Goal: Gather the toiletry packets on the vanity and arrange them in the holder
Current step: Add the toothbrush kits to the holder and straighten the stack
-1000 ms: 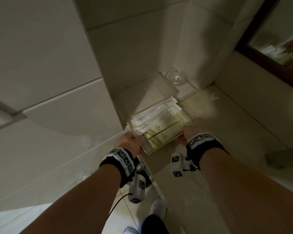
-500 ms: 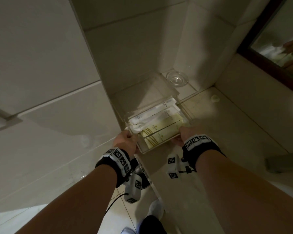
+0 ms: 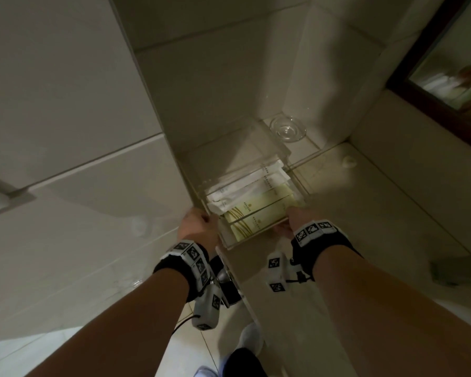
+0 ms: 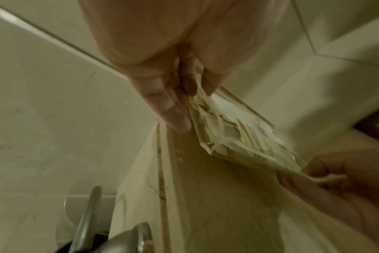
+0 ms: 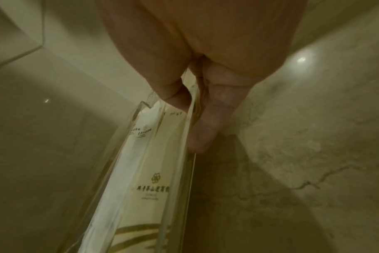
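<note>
The holder (image 3: 252,213), clear and rigid, sits at the vanity's (image 3: 365,213) near left corner, beside the wall, with the packets (image 3: 256,202) lying flat inside it. The left hand (image 3: 197,227) grips its left end, thumb on 1 side and fingers on the other. The right hand (image 3: 294,219) pinches the right wall (image 5: 190,119) between thumb and fingers. Judging by looks, the holder is light, hard and slick, likely acrylic, so both ends are the sensible hold. The packets look thin, soft and crinkly; they could slide out if it tilts.
</note>
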`<state>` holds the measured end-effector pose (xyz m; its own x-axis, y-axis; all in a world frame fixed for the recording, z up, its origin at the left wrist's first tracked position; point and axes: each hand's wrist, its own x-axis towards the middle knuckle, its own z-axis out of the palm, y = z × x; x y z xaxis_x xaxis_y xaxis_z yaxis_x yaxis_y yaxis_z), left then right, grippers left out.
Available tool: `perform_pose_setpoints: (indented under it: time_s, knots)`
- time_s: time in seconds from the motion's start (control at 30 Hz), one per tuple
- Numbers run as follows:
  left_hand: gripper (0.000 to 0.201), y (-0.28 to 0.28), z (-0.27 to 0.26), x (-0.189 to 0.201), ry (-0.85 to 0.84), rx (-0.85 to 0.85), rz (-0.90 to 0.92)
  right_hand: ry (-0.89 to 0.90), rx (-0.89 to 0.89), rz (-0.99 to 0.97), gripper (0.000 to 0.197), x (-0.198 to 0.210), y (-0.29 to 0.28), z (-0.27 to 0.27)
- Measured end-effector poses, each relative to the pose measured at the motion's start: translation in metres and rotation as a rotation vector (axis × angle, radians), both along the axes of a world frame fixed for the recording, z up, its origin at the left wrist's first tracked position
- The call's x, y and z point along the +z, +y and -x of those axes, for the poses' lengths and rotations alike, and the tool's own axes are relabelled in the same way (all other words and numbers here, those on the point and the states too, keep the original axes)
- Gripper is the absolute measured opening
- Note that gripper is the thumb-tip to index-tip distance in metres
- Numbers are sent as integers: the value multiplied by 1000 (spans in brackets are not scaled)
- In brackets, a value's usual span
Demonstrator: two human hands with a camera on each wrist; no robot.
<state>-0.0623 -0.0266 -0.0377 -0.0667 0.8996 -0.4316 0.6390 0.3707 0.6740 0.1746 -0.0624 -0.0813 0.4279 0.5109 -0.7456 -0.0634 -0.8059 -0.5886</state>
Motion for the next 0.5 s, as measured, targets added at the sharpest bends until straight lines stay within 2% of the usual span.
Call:
perform_pose_setpoints:
  time_s: [0.03, 0.1, 0.17, 0.23, 0.3, 0.4, 0.5]
  knots:
    - [20, -1, -1, 0, 73, -28, -54, 34, 2, -50, 29, 6, 2, 1]
    - [22, -5, -3, 2, 113, -51, -111, 74, -107, -128, 11, 11, 2, 1]
    - [25, -9, -6, 5, 106, -74, -122, 212, -274, -177, 17, 15, 0, 1]
    - [29, -10, -6, 8, 116, -113, -128, 222, -283, -171, 18, 18, 0, 1]
    - [29, -7, -4, 9, 135, -156, -144, 176, -251, -110, 10, 23, 2, 3]
    - [37, -5, -2, 7, 152, -222, -159, 173, -264, -23, 16, 26, 2, 0]
    - [42, -6, -2, 7, 166, -262, -153, 207, -264, -123, 6, 25, 1, 3]
